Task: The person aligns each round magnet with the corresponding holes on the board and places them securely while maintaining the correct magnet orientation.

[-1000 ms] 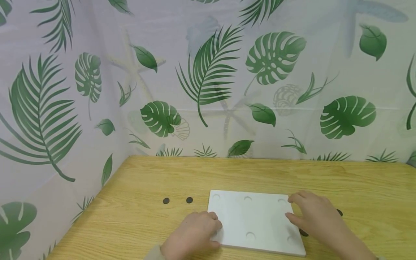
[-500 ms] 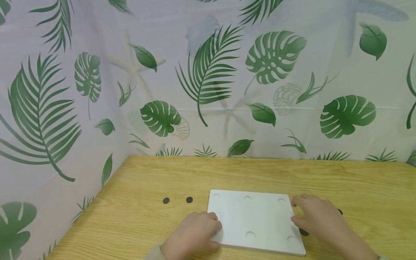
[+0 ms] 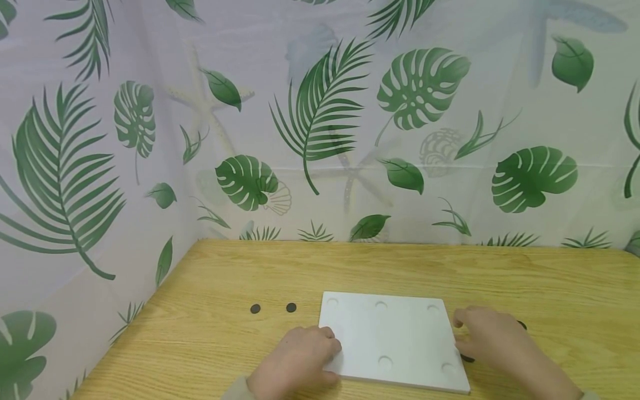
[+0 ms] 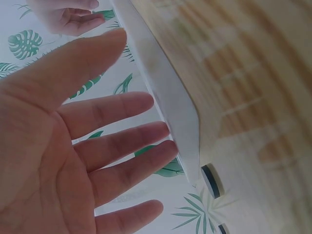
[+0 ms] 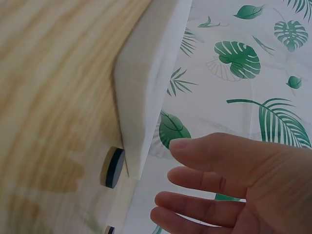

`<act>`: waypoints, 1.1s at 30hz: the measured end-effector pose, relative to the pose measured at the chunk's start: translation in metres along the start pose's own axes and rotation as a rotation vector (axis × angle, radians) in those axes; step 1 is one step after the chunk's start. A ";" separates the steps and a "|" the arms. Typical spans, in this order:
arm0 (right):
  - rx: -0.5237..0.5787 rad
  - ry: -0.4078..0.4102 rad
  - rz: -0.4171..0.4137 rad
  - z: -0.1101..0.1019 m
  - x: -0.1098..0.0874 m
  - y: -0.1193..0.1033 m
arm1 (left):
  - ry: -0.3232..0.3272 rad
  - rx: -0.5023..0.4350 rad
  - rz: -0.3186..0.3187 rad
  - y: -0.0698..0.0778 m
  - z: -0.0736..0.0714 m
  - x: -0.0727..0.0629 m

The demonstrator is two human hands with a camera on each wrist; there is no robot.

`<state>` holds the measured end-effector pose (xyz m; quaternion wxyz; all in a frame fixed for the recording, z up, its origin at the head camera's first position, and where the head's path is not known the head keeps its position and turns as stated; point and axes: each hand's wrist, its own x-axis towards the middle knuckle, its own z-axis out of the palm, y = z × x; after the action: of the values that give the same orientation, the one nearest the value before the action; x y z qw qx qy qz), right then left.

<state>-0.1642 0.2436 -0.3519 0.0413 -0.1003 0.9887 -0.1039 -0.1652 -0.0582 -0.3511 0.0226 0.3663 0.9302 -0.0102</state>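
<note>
A white board point(image 3: 395, 339) lies flat on a wooden table point(image 3: 240, 278), between a person's two hands. The left hand point(image 3: 302, 355) reaches over the board's left edge, its fingers nearly straight and gripping nothing. The right hand point(image 3: 497, 336) hovers around the right edge, thumb and fingers parted, also holding nothing. Two left discs point(image 3: 291, 307), small and dark, sit beyond the left hand; on the other side, the nearer right disc point(image 5: 116, 168) lies just beside the board and the farther right disc point(image 3: 522, 325) is partly covered by the hand.

The step looks like reaching for something beside the board. Done well, it would call for the left fingertips to steady the board lightly while the right thumb and fingertip pinch a disc by its rim, without nudging the board.

Only the head view shows the board's five visible round recesses; a further corner is hidden beneath the left hand. The wrist views alone reveal the thickness of the discs and the spread fingers, though whether the left fingertips press the board cannot be told
</note>
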 end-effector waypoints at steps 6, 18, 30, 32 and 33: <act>0.000 -0.021 0.003 0.000 0.000 0.001 | -0.003 0.001 0.000 0.000 0.000 0.000; -0.015 -0.040 -0.025 0.006 0.002 0.010 | -0.011 0.003 0.004 0.001 0.001 0.000; 0.030 -0.057 -0.021 0.009 0.000 0.011 | -0.011 0.013 0.017 0.000 0.001 0.001; 0.044 -0.061 -0.024 0.009 -0.001 0.010 | -0.007 0.016 0.019 0.000 0.001 0.001; 0.050 -0.062 -0.027 0.009 -0.002 0.009 | -0.005 0.020 0.021 0.000 0.001 0.001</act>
<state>-0.1632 0.2514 -0.3624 0.0731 -0.1157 0.9825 -0.1262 -0.1659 -0.0578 -0.3522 0.0214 0.3762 0.9261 -0.0204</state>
